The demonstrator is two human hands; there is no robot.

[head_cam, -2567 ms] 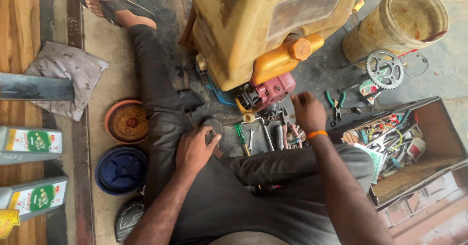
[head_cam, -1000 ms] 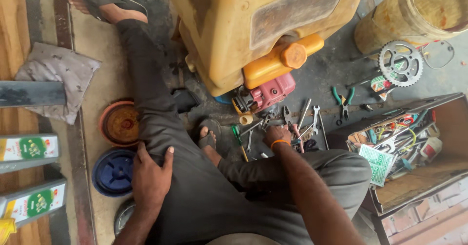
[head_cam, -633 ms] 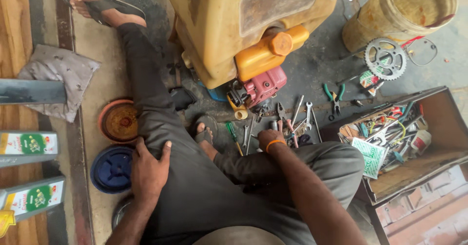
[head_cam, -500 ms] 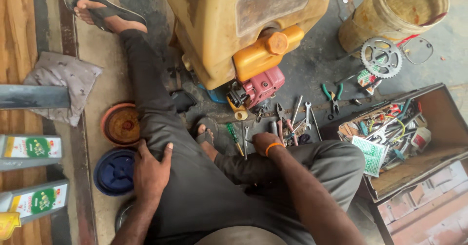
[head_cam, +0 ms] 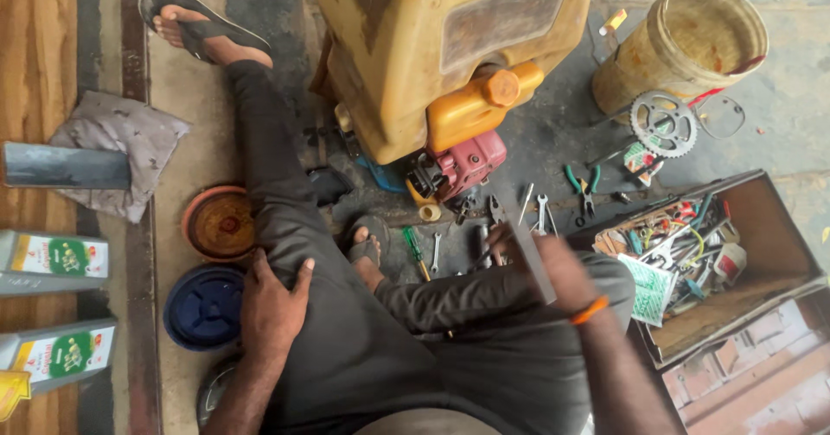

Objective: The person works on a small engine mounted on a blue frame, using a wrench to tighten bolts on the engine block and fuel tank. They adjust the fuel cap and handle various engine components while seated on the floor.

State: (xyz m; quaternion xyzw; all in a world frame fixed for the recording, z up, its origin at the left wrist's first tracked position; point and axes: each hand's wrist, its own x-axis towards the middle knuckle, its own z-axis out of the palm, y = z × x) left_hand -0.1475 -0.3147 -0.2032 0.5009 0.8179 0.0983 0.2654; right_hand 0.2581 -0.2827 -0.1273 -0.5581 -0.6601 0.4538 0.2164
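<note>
**Flat Bar Gripped Over the Scattered Tools**

While the left hand (head_cam: pixel 272 305) rests open, palm down, on the thigh, the right hand (head_cam: pixel 527 258) (wrist bent forward) closes around a flat grey metal bar (head_cam: pixel 529 253), above the wrenches (head_cam: pixel 540 214) on the floor beside the yellow engine (head_cam: pixel 432 63).

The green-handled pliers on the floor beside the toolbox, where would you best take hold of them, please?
Grip the green-handled pliers by the two handles, which point away from the person towards the yellow machine. Come from above: they lie flat on the concrete, with bare floor around the handles, while the dark jaws point back towards the open wooden toolbox.
</note>
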